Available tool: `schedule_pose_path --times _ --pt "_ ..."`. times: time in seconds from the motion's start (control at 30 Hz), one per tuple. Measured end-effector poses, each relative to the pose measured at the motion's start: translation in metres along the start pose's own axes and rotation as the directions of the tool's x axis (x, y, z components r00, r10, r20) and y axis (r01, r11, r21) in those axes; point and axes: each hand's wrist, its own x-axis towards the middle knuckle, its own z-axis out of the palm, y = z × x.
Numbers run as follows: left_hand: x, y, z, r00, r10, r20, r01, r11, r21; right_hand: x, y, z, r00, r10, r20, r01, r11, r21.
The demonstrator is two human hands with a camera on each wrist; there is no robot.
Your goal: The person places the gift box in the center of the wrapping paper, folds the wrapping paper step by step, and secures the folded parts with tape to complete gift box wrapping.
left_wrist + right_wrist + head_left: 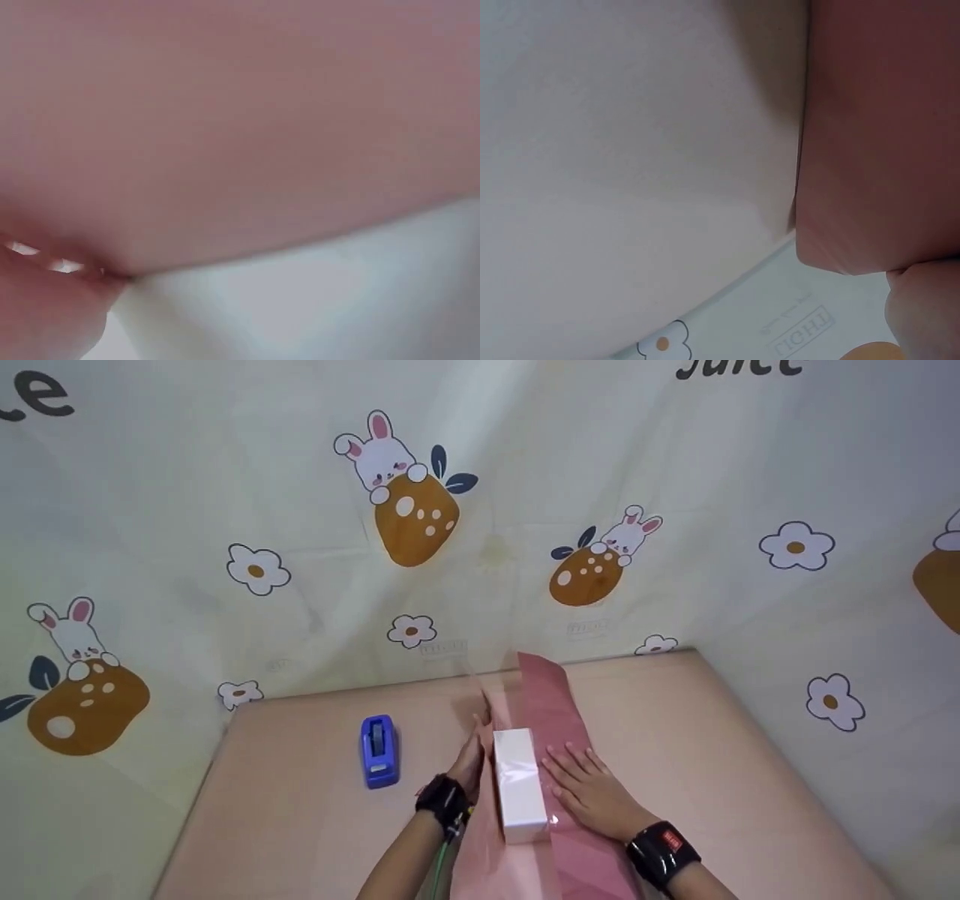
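A white oblong box [521,787] with a glossy clear strip across its top stands on a long sheet of pink wrapping paper [551,697]. To its left my left hand [468,765] rests along the outside of the raised paper edge, holding it up beside the box; part of that hand is hidden by the paper. My right hand [596,799] lies flat, fingers spread, on the darker pink side of the sheet right of the box. Paper fills most of the left wrist view, with fingers [52,300] at lower left. In the right wrist view, a fingertip [930,307] shows below the paper.
A blue tape dispenser [379,751] sits on the table left of the left hand. The pale pink tabletop [300,780] meets a printed curtain [495,585] with rabbits and flowers at its back edge. The paper's far end reaches that edge. Both wrists wear black bands.
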Motion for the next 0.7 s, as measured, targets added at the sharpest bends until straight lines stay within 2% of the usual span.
schedule_pose_path --times 0.07,0.17,0.2,0.3,0.4,0.5,0.6,0.7 --pt "0.010 0.005 0.006 1.000 -0.005 -0.022 0.006 1.000 0.031 0.000 0.000 0.000 1.000 -0.002 -0.003 0.002 1.000 0.002" --pt "0.018 0.012 0.012 0.999 0.043 -0.021 -0.041 0.997 0.065 0.001 -0.001 0.002 1.000 -0.008 -0.015 0.008 1.000 -0.002" --pt "0.019 0.014 0.014 0.999 0.044 -0.023 -0.042 0.996 0.074 0.000 -0.001 0.002 1.000 -0.011 -0.020 0.011 1.000 -0.003" --pt "0.013 0.017 0.018 0.999 0.035 0.030 -0.037 0.996 0.076 0.000 -0.002 0.005 0.999 -0.017 -0.037 0.016 1.000 -0.008" --pt "-0.002 0.014 0.021 0.999 0.011 0.042 -0.014 0.996 0.088 0.000 -0.002 0.006 0.999 -0.010 -0.036 0.010 1.000 0.001" --pt "-0.020 0.005 0.018 0.999 -0.025 0.045 0.022 0.998 0.065 0.001 -0.004 0.006 1.000 0.007 -0.013 -0.007 1.000 0.008" --pt "-0.047 -0.007 0.013 0.989 -0.113 0.096 0.113 0.994 0.004 0.002 -0.005 0.005 1.000 0.019 0.008 -0.019 0.999 0.028" --pt "-0.078 -0.018 0.011 0.983 -0.147 0.107 0.152 0.988 -0.034 0.001 -0.005 0.004 1.000 0.021 0.011 -0.021 0.999 0.029"
